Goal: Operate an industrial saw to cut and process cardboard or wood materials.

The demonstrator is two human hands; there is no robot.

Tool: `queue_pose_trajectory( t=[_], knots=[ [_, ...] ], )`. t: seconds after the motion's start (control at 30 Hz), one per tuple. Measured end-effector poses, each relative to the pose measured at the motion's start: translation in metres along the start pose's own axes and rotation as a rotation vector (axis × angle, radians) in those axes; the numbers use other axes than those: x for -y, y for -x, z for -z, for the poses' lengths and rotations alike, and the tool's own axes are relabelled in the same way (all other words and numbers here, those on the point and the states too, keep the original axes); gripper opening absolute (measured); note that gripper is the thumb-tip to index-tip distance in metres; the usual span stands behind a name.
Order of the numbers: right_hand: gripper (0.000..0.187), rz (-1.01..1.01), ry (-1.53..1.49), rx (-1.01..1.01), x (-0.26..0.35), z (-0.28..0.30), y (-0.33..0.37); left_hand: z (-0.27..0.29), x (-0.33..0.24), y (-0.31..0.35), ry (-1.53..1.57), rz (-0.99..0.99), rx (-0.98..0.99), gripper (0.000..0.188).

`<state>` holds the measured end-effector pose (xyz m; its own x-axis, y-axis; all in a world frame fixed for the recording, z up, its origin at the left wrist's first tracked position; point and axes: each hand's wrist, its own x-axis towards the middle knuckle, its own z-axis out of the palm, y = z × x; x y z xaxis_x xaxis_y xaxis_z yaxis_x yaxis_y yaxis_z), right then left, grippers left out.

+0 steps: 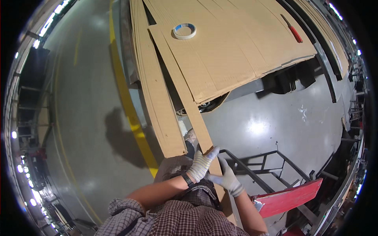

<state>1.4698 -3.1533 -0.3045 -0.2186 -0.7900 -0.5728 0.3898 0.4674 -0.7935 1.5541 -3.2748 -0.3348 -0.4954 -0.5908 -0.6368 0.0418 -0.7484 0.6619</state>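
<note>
A long narrow cardboard strip [201,128] runs from the table top toward my body and passes under my hands. My left hand [201,164], in a striped white work glove, is closed over the strip near my waist. Slightly nearer and to the right, my right hand [228,179], also gloved, grips the strip's right edge with its fingers across it; they are slightly blurred. A wider cardboard strip [167,131] lies left of the held one, with its near end sticking out toward my lap. A large cardboard sheet [232,47] covers the table.
On the sheet sit a roll of tape [184,36] and a red-handled knife [295,34]. Dark metal rails [328,65] line its right side. To my lower right stands a dark metal frame [252,177] with a red panel [289,198]. A yellow floor line [132,118] runs along the left.
</note>
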Motion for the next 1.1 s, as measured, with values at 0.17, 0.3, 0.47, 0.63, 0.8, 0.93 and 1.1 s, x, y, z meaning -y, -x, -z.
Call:
queue_pose_trajectory(
  t=[0.17, 0.3, 0.47, 0.63, 0.8, 0.93, 1.1],
  knots=[
    [0.103, -0.259, 0.091, -0.047, -0.086, 0.035, 0.110, -0.006, -0.003, -0.003, 0.038, -0.044, 0.041, 0.039],
    [0.090, -0.255, -0.027, -0.103, -0.090, 0.021, 0.116, 0.030, -0.029, 0.023, -0.257, 0.154, 0.288, 0.055],
    [0.081, -0.222, 0.018, -0.033, -0.045, 0.017, 0.064, 0.128, -0.094, 0.066, -0.257, 0.141, 0.403, 0.079],
    [0.080, -0.204, 0.022, 0.010, -0.003, 0.001, -0.002, 0.107, -0.100, 0.023, -0.197, -0.229, 0.012, 0.074],
    [0.073, -0.154, -0.055, 0.120, 0.076, -0.020, -0.079, 0.092, -0.102, -0.010, -0.136, -0.170, -0.064, 0.057],
    [0.073, -0.210, -0.011, 0.032, 0.111, -0.023, -0.133, 0.081, -0.100, -0.009, -0.187, -0.177, -0.066, 0.050],
    [0.080, -0.049, -0.038, 0.080, 0.097, -0.026, -0.110, 0.079, -0.090, 0.017, -0.358, -0.099, 0.143, 0.051]
  ],
)
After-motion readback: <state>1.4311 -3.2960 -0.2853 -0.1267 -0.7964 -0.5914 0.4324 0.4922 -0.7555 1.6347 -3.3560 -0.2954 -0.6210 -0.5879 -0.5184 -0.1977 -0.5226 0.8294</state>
